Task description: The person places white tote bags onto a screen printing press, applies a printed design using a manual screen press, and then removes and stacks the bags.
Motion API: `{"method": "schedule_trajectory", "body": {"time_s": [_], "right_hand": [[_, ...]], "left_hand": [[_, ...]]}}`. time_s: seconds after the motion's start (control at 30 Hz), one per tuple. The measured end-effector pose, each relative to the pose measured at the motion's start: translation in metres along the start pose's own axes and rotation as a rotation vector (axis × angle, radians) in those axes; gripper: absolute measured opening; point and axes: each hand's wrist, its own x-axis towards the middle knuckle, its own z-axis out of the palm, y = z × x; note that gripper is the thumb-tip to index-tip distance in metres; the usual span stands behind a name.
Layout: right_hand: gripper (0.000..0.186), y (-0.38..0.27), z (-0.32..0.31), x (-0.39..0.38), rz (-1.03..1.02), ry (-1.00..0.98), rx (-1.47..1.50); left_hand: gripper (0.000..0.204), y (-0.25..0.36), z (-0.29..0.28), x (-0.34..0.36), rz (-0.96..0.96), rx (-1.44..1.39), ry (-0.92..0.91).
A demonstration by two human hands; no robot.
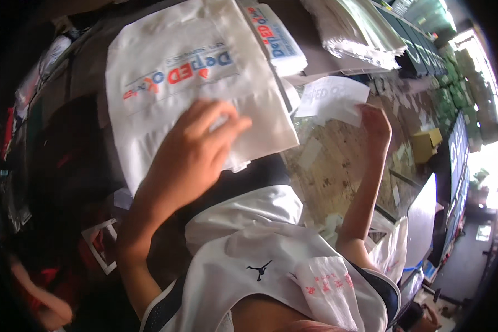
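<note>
A white cloth-like bag (149, 105) with blue and red print lies flat in front of me, on top of other white layers at its near edge. My left hand (196, 146) is over its near part, fingers loosely bent and apart, holding nothing I can see; whether it touches the bag I cannot tell. Out to the right, my right hand (376, 124) pinches the corner of a thin white sheet (332, 100) with faint pale lettering. That sheet is lifted beside the bag's right edge, above the floor.
A folded printed white pack (276, 41) and a thick stack of white bags (365, 36) sit beyond. Scraps lie on the wooden floor (337, 160), with a yellow carton (426, 145) farther right. Another person's arm (41, 299) shows at lower left; green bundles (454, 91) line the right.
</note>
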Motion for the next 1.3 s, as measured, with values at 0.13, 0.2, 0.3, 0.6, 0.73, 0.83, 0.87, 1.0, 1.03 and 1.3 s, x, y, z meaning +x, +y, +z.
{"method": "schedule_trajectory", "body": {"time_s": [0.13, 0.2, 0.3, 0.6, 0.73, 0.83, 0.87, 1.0, 1.03, 1.3], "right_hand": [[0.018, -0.006, -0.029, 0.0, -0.136, 0.09, 0.205], [0.017, 0.002, -0.045, -0.001, -0.102, 0.136, 0.194], [0.017, 0.066, -0.08, -0.013, 0.009, 0.193, 0.285], [0.025, 0.139, -0.045, -0.057, 0.211, 0.206, 0.946], [0.015, 0.128, -0.016, -0.049, 0.319, 0.16, 0.324], [0.017, 0.092, 0.035, -0.029, 0.246, -0.003, -0.009], [0.018, 0.066, 0.051, -0.017, 0.2, -0.016, -0.105], [0.023, -0.024, 0.105, 0.036, 0.047, -0.053, 0.157], [0.023, -0.062, 0.122, 0.045, -0.01, -0.122, 0.152], [0.045, -0.116, 0.255, 0.166, -0.693, -0.249, -0.579]], "left_hand": [[0.015, 0.013, 0.03, -0.015, -0.029, -0.382, -0.137], [0.015, 0.012, 0.049, -0.021, -0.079, -0.488, -0.209], [0.018, 0.008, 0.098, -0.033, -0.122, -0.527, -0.231], [0.074, 0.015, 0.158, -0.063, -0.355, -0.961, -0.091], [0.062, 0.017, 0.165, -0.068, -0.497, -1.406, 0.281], [0.056, 0.012, 0.164, -0.074, -0.772, -1.526, 0.605], [0.051, 0.007, 0.166, -0.079, -0.823, -1.426, 0.665], [0.059, -0.003, 0.15, -0.124, -0.863, -1.225, 0.253], [0.06, -0.002, 0.143, -0.139, -0.931, -1.169, 0.081], [0.038, -0.01, 0.065, -0.198, -1.029, -0.587, -0.262]]}}
